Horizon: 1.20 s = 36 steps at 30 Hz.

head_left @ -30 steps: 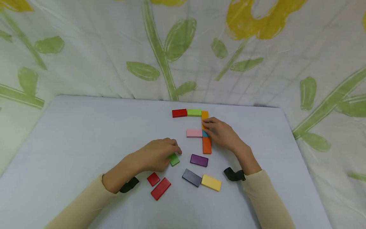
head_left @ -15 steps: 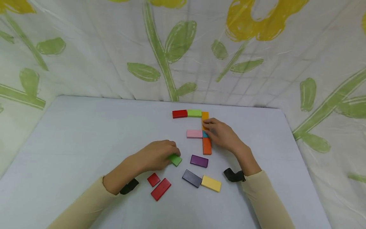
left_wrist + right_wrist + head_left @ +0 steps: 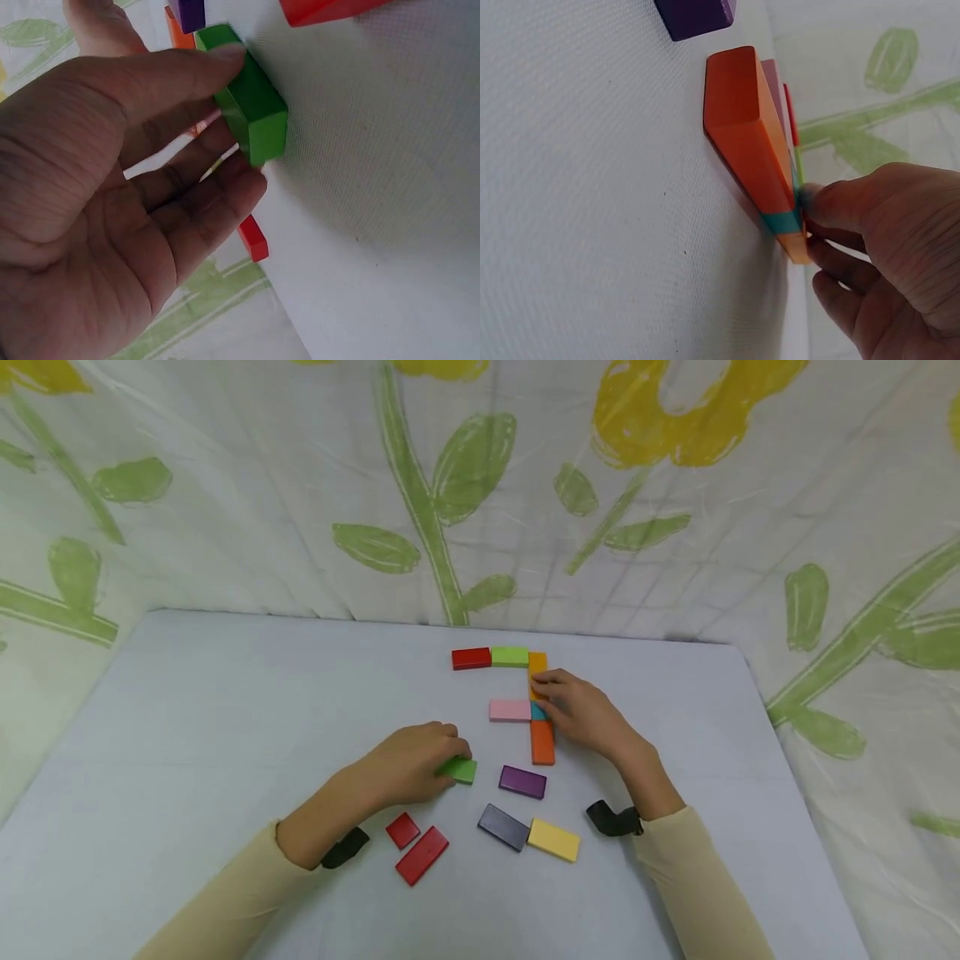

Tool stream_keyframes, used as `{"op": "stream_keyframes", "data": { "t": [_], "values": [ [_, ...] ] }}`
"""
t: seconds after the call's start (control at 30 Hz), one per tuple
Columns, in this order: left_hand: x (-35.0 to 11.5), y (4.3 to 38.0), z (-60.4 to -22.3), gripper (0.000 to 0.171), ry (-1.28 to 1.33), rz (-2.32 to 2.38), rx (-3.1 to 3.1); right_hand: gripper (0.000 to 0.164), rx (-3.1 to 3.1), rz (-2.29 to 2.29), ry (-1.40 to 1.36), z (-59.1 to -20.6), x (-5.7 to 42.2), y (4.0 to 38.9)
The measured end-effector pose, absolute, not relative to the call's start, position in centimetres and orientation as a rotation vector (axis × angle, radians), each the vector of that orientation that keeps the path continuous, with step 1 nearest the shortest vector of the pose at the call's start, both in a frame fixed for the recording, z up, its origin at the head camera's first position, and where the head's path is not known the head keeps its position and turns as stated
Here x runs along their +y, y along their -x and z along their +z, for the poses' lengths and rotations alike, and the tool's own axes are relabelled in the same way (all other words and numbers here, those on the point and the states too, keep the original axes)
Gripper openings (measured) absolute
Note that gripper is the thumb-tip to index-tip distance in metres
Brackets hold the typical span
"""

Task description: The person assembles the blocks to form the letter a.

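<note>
With thumb and fingers, my left hand [image 3: 405, 767] pinches a green rectangular block [image 3: 465, 772]; the left wrist view shows the thumb on the block's [image 3: 259, 112] top and fingertips along its side. My right hand [image 3: 588, 712] rests its fingertips on a column of blocks, the thumb at a small teal block [image 3: 537, 712] and fingers on a yellow-orange block [image 3: 537, 662]. An orange block [image 3: 543, 743] adjoins the teal one at the near end. A pink block [image 3: 510, 711] sticks out left from the teal block. Light green [image 3: 510, 657] and red [image 3: 471, 658] blocks extend left from the column's far end.
Between the hands lies a purple block [image 3: 522, 782]. Nearer are a dark grey block [image 3: 503, 827] touching a yellow block [image 3: 554, 839]. A small red square block [image 3: 402, 831] and longer red block [image 3: 422, 855] lie near my left wrist. A painted curtain [image 3: 285, 527] hangs behind the white table [image 3: 225, 693].
My left hand has turned the green block, so that its visible end, slanted before, now points right toward the column. My right hand has stayed in place.
</note>
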<state>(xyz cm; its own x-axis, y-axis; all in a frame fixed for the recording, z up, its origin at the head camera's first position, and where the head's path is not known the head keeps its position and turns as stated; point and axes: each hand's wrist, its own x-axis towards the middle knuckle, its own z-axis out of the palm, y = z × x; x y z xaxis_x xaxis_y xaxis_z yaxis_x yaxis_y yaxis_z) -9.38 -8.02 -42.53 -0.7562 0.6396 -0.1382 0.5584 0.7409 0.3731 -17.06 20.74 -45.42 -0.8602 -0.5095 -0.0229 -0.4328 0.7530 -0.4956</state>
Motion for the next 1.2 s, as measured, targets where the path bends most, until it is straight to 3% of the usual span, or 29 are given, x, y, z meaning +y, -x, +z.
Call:
{"op": "stream_keyframes", "data": {
  "t": [0.7, 1.2],
  "values": [
    [-7.43, 9.84, -42.37, 0.017, -0.892, 0.447, 2.67, 0.042, 2.802, -0.715, 0.776, -45.33, 20.68, 16.94],
    [-7.74, 9.68, -42.33, 0.021, -0.905, 0.463, 2.677, 0.043, 2.792, -0.726, 0.769, -45.36, 20.54, 17.06]
  ]
}}
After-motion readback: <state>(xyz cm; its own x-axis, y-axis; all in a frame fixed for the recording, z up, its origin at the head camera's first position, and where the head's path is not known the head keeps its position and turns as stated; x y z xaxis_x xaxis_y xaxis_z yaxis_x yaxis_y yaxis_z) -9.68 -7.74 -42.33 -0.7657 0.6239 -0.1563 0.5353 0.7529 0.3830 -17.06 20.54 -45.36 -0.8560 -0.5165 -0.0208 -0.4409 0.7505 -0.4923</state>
